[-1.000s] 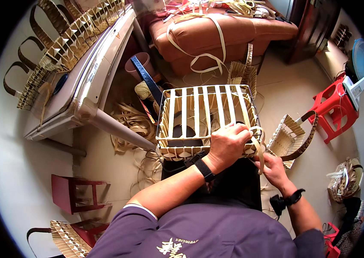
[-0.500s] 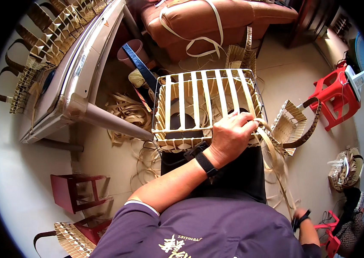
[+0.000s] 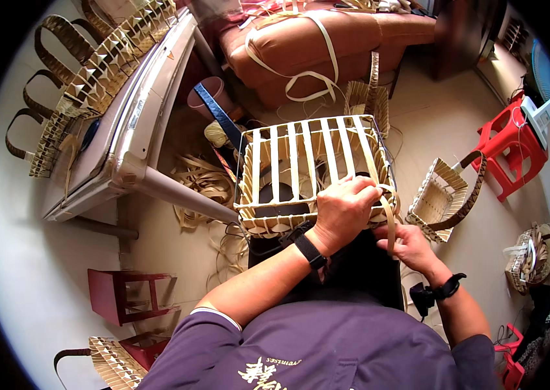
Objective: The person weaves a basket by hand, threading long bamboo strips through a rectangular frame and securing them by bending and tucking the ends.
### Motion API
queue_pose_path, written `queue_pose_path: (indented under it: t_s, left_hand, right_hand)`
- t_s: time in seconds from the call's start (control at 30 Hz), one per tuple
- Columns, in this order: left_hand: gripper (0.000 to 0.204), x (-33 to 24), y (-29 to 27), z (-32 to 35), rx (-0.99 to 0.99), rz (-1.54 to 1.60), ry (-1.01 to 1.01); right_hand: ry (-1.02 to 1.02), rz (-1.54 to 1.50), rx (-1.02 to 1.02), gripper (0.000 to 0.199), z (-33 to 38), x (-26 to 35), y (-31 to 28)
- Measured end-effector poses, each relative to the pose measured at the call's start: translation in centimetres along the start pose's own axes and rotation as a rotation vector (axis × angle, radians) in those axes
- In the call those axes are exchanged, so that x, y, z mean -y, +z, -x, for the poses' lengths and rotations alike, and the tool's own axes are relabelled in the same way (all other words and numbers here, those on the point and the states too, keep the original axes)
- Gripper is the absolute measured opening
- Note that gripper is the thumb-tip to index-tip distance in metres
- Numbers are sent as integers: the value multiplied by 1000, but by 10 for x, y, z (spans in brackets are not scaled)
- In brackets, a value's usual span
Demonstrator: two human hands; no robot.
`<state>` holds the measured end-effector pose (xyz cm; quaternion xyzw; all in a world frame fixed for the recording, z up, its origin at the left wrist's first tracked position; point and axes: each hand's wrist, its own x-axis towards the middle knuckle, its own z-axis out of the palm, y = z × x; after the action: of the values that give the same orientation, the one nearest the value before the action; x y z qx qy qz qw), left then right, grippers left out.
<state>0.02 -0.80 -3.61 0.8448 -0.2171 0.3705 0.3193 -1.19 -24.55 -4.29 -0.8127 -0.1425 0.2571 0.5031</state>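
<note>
Pale tan woven basket (image 3: 307,172); red stool (image 3: 512,153); brown sofa (image 3: 327,45).

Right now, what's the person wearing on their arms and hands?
Both hands are bare. The left hand has a black band on its wrist, as does the right hand. Purple sleeves end above the elbows, and the left one shows a pale inner cuff.

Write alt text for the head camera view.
Seen from above, a person's left hand grips the near rim of a half-woven basket frame on their lap, while the right hand holds a pale strip. A finished basket and red stool stand nearby.
</note>
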Motion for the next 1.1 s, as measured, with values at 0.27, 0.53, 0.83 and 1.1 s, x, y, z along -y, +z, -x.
queue_pose_path:
  t_s: [0.27, 0.53, 0.83, 1.1]
  left_hand:
    - [7, -11, -12, 2, 80, -12, -97]
    - [4, -15, 0, 0, 74, 54, -91]
    - [5, -9, -1, 2, 60, 6, -76]
    - [6, -8, 0, 0, 78, 11, -81]
  right_hand:
    - [-38, 716, -122, 26, 55, -203, -35]
    - [1068, 1224, 814, 36, 427, -403, -129]
    - [-488, 320, -369, 14, 47, -10, -19]
    - [-395, 299, -682, 8, -21, 15, 3]
